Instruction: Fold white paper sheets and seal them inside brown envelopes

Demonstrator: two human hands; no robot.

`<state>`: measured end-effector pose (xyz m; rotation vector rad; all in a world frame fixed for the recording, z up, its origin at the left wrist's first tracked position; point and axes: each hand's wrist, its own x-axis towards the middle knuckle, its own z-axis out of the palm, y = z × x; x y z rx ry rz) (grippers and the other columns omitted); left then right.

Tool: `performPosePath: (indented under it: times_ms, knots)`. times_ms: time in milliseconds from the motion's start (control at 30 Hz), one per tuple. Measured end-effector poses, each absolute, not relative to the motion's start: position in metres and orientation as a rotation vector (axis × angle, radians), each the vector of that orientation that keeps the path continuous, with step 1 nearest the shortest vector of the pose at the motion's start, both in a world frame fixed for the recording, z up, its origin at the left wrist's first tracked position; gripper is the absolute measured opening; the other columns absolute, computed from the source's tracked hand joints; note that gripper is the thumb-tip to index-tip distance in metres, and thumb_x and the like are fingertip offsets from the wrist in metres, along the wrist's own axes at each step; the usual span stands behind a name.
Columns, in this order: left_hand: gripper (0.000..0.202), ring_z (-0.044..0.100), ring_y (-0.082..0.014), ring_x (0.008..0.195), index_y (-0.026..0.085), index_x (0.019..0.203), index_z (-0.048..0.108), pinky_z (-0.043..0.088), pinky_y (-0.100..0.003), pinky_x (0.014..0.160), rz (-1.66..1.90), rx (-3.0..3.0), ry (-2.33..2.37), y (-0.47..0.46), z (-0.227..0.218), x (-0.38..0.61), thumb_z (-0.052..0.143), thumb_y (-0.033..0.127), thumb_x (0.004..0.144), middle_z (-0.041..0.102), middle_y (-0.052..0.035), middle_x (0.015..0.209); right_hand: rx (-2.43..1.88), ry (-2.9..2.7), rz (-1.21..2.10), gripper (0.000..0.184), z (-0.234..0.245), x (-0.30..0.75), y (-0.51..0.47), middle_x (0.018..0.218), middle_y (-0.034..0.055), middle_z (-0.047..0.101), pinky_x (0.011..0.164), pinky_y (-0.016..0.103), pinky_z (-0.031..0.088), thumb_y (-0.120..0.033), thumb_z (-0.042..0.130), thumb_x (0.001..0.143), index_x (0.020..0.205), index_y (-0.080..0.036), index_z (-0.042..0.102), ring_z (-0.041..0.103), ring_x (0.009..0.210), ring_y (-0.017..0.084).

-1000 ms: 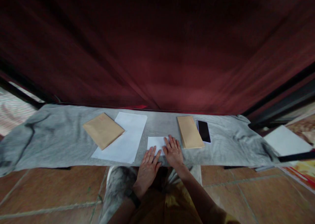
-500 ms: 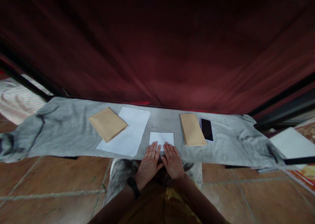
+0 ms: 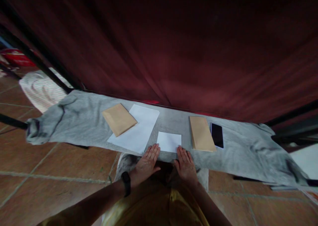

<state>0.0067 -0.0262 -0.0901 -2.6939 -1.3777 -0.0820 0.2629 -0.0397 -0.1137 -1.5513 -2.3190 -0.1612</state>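
A small white sheet of folded-looking paper point(image 3: 169, 141) lies flat on the grey cloth near its front edge. My left hand point(image 3: 147, 160) rests with fingers stretched out at the paper's lower left corner. At the lower right corner lies my right hand point(image 3: 185, 163), fingers also extended and flat. Neither hand grips anything. Left of the paper are larger white sheets point(image 3: 139, 133), partly covered by a brown envelope point(image 3: 119, 119). To the right is a stack of narrow brown envelopes point(image 3: 202, 134).
A phone point(image 3: 217, 135) lies right of the envelope stack. The grey cloth point(image 3: 81, 120) covers a long narrow surface. Behind it hangs a dark red curtain point(image 3: 174, 53). Dark poles stand at both ends, and a striped cloth point(image 3: 46, 88) is at the left.
My hands have slid apart from the middle of the small paper to its two lower corners. The view has tilted and shifted slightly; the envelopes and phone lie as before.
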Motion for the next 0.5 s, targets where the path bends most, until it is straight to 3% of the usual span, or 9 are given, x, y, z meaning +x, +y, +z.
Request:
performPosePath:
  times_ms: [167, 267, 500]
  knots:
    - [0.1, 0.022, -0.0358, 0.151, -0.002, 0.152, 0.024, 0.019, -0.05, 0.124, -0.069, -2.747, -1.302, -0.021, -0.089, 0.016, 0.059, 0.063, 0.085, 0.024, -0.0295, 0.159, -1.526, -2.319, -0.202, 0.063, -0.118, 0.263, -0.039, 0.155, 0.015, 0.042, 0.117, 0.047, 0.03, -0.034, 0.04, 0.104, 0.159, -0.012, 0.02, 0.042, 0.141, 0.028]
    - [0.097, 0.021, -0.0332, 0.151, 0.003, 0.153, 0.026, 0.018, -0.049, 0.124, -0.085, -2.798, -1.247, -0.018, -0.089, 0.028, 0.058, 0.064, 0.086, 0.022, -0.025, 0.162, -1.525, -2.311, -0.206, 0.062, -0.12, 0.263, -0.039, 0.155, 0.0151, 0.042, 0.116, 0.047, 0.03, -0.035, 0.038, 0.105, 0.16, -0.013, 0.019, 0.043, 0.141, 0.027]
    - [0.096, 0.019, -0.0348, 0.152, -0.002, 0.152, 0.026, 0.019, -0.046, 0.125, 0.003, -2.777, -1.21, -0.019, -0.086, 0.034, 0.061, 0.058, 0.087, 0.018, -0.0267, 0.162, -1.535, -2.29, -0.153, 0.059, -0.116, 0.263, -0.039, 0.154, 0.0155, 0.043, 0.118, 0.049, 0.029, -0.035, 0.036, 0.105, 0.158, -0.012, 0.025, 0.04, 0.143, 0.028]
